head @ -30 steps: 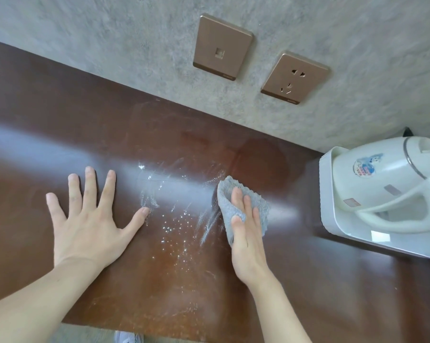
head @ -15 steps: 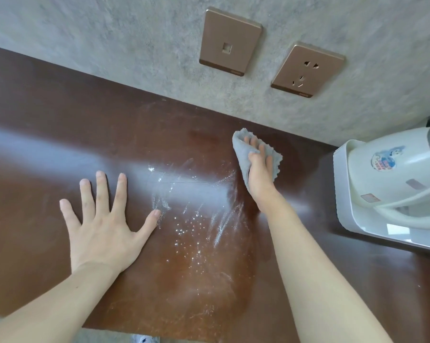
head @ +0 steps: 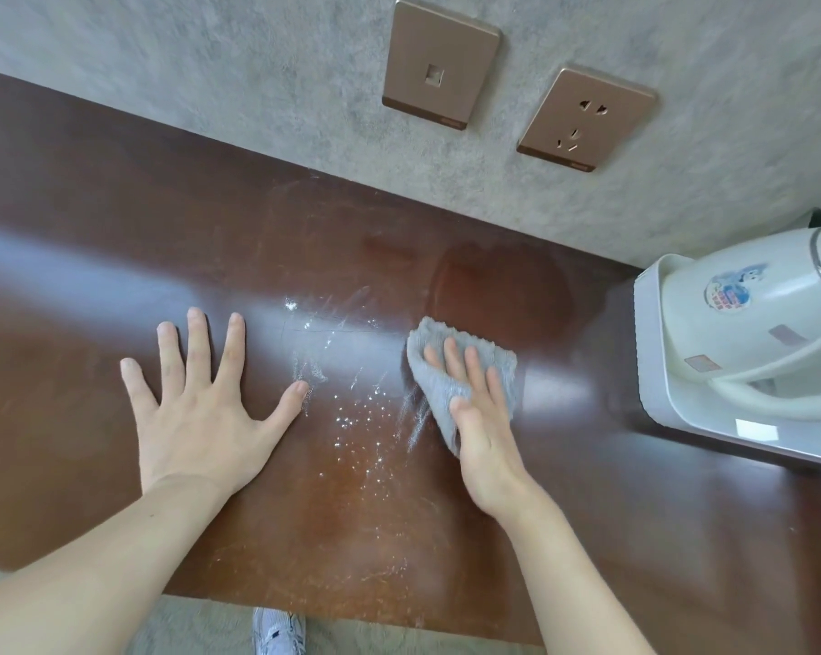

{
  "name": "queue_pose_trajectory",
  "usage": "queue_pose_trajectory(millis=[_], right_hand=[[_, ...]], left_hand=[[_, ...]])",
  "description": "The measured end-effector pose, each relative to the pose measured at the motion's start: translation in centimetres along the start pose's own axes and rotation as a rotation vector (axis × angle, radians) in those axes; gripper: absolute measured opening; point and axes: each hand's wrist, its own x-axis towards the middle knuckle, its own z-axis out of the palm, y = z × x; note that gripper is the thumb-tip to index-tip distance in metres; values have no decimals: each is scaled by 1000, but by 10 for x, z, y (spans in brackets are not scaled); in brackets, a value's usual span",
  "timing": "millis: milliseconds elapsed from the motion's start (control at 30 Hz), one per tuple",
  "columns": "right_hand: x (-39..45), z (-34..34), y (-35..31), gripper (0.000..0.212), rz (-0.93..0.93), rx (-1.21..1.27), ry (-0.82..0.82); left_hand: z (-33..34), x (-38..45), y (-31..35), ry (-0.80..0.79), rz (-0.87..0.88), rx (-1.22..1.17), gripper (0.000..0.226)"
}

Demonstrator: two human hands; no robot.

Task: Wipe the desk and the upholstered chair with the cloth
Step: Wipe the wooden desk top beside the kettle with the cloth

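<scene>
The dark brown wooden desk (head: 91,238) fills most of the view and runs along a grey wall. A small grey cloth (head: 439,378) lies on the desk's middle, pressed flat under my right hand (head: 481,418), whose fingers are spread over it. My left hand (head: 200,404) rests palm down on the desk to the left of the cloth, fingers apart, holding nothing. White specks and smear marks (head: 351,408) lie on the wood between my two hands. The upholstered chair is out of view.
A white electric kettle (head: 748,323) stands on a white tray (head: 654,394) at the desk's right end. Two bronze wall plates, a data socket (head: 439,63) and a power socket (head: 585,118), sit above the desk. A shoe (head: 278,631) shows below the front edge.
My right hand slid the cloth up to the desk's back edge by the wall, then pulled it back toward me to the middle. My left hand has stayed planted.
</scene>
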Motion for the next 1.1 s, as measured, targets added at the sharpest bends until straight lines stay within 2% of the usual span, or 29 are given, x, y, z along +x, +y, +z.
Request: queue_pose_trajectory(millis=[133,233,400,500,600,667,867,1000,1100], right_hand=[[-47,18,1,57,32,60,-6],[-39,17,-3,63,110,89,-8],[30,-1,-5,71,131,18,64],[92,-14,-13,70,176,81,114],[136,-23,-28,72,240,197,94],[143,-23,-31,70,250,173,71],[98,-7,-34,64,99,37,27],[34,17,-27,65,-41,-193,-7],[-16,31,-20,58,-87,-232,-20]], left_hand=[[0,0,0,-2,-3,-5,99],[1,0,0,-1,-4,4,98],[3,1,1,2,-7,2,97],[3,1,1,0,-7,-4,97],[2,1,0,4,-9,-3,97],[1,1,1,2,-11,-14,98],[-1,1,1,-5,-15,-21,99],[-1,1,1,-3,-14,-22,99],[0,1,2,-5,-15,-27,99]])
